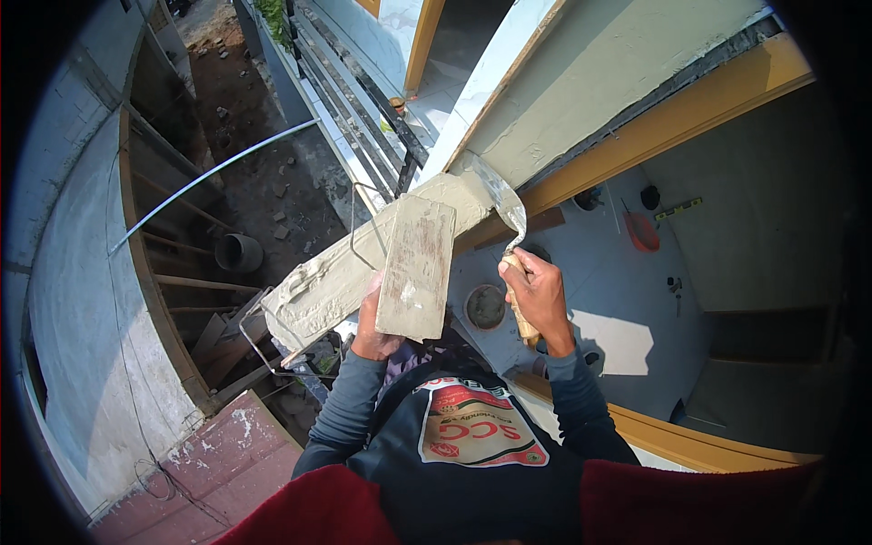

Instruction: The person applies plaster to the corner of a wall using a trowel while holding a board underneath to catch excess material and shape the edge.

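Observation:
My right hand (542,298) is wrapped round the wooden handle of a trowel (505,202). Its steel blade, smeared with mortar, lies against the end of the plastered wall strip (581,100) beside the yellow door frame. My left hand (371,329) grips a wooden float (416,265) from beneath, and most of its fingers are hidden behind the board. The float's upward face is flat and stained with dried mortar. Under and beyond it runs a long board (350,259) coated in wet mortar, with a lumpy heap (304,289) near its lower left end.
To the right, a tiled floor below holds a bucket of mortar (485,307), a red dustpan-like container (641,232) and a yellow level (679,209). At left are a curved concrete wall (82,245), a pale pipe (213,173) and a drop to rubble. A metal railing (363,100) stands ahead.

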